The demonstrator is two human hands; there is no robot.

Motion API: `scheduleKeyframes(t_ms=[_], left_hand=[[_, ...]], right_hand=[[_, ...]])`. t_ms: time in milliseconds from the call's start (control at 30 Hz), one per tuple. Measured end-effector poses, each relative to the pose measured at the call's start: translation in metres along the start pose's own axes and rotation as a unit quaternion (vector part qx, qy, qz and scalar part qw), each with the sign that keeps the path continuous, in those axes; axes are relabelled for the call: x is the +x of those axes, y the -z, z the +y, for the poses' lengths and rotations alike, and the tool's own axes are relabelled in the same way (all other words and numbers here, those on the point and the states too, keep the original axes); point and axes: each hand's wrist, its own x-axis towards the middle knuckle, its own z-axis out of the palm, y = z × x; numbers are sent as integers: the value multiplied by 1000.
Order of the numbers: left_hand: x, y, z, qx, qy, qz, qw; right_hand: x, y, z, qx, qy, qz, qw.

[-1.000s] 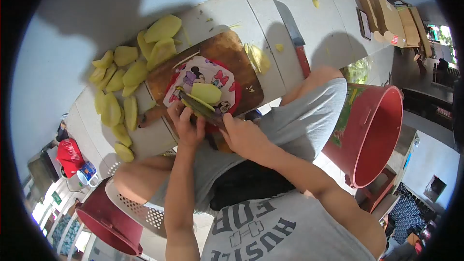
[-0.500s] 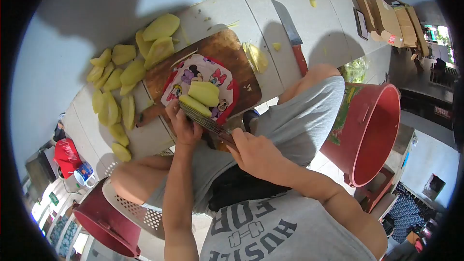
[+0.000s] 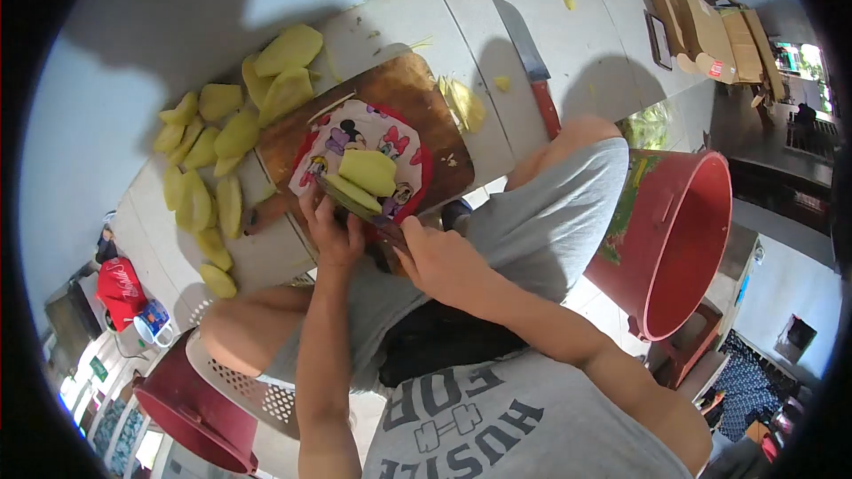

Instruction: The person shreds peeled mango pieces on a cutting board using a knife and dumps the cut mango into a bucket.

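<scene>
Pale yellow peeled potato piece [image 3: 368, 171] sits on cartoon-print plate [image 3: 359, 155] on brown wooden chopping board [image 3: 390, 115]. My right hand [image 3: 435, 257] fingers clamped on dark-bladed knife [image 3: 355, 200] cutting it; left hand [image 3: 330, 231] fingers press its near slice. Cut pieces [image 3: 209, 168] piled on white worktop [image 3: 497, 27].

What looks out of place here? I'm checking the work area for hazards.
A spare knife lies loose on the white table with its red handle reaching the near edge by the knee. Yellow scraps are scattered beside it.
</scene>
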Motion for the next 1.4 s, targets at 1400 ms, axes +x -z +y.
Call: scheduleKeyframes(t_ms=[1400], left_hand=[[8, -4, 18, -71, 113, 5, 991]], right_hand=[[-27, 54, -3, 100, -47, 43, 993]])
